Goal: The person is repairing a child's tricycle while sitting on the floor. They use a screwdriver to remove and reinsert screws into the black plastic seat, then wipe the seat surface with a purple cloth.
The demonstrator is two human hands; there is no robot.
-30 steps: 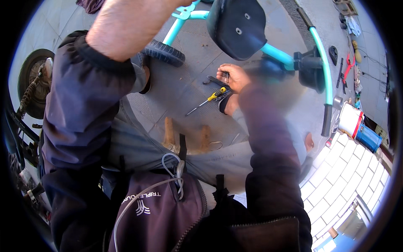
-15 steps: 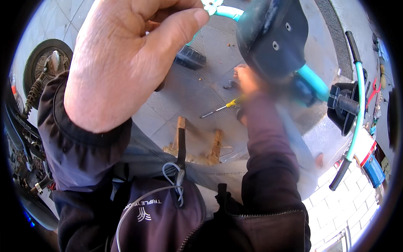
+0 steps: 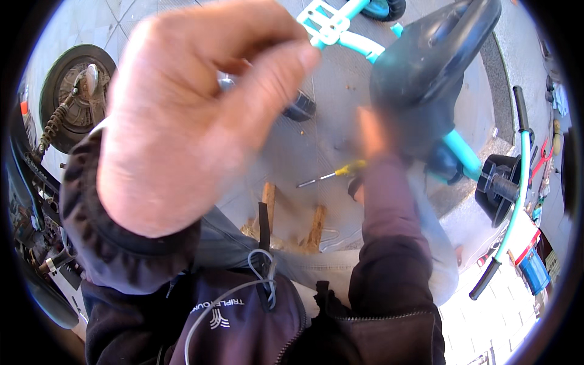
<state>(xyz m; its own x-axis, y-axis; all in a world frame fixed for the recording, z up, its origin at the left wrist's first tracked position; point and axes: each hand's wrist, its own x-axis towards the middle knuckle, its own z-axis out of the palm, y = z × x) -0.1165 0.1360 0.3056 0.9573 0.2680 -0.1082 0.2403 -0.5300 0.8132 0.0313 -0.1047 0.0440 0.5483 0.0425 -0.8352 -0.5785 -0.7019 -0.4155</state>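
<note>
My left hand (image 3: 182, 121) is raised large and blurred at upper left, fingers curled, its fingertips beside the teal frame (image 3: 337, 33) of a small cycle; what they grip is unclear. A black saddle (image 3: 426, 73) hangs at upper right on that frame. My right hand (image 3: 374, 128) is a blur at the saddle's lower left edge, partly behind it, its fingers unclear. A yellow-handled screwdriver (image 3: 328, 176) lies on the paving just below it. Teal handlebars (image 3: 517, 182) with black grips extend at the right.
A motorbike wheel (image 3: 66, 97) and spring stand at far left. Wood pieces (image 3: 315, 225) lie by my legs. Tools, including red pliers (image 3: 541, 159), and a blue container (image 3: 534, 267) are along the right, beside white tiles (image 3: 462, 316). A small black tyre (image 3: 389, 9) is at the top.
The saddle and frame have moved rightward in view, and the saddle now shows more of its curved edge. My left hand has come lower into view, fingers curled. My right hand is more blurred.
</note>
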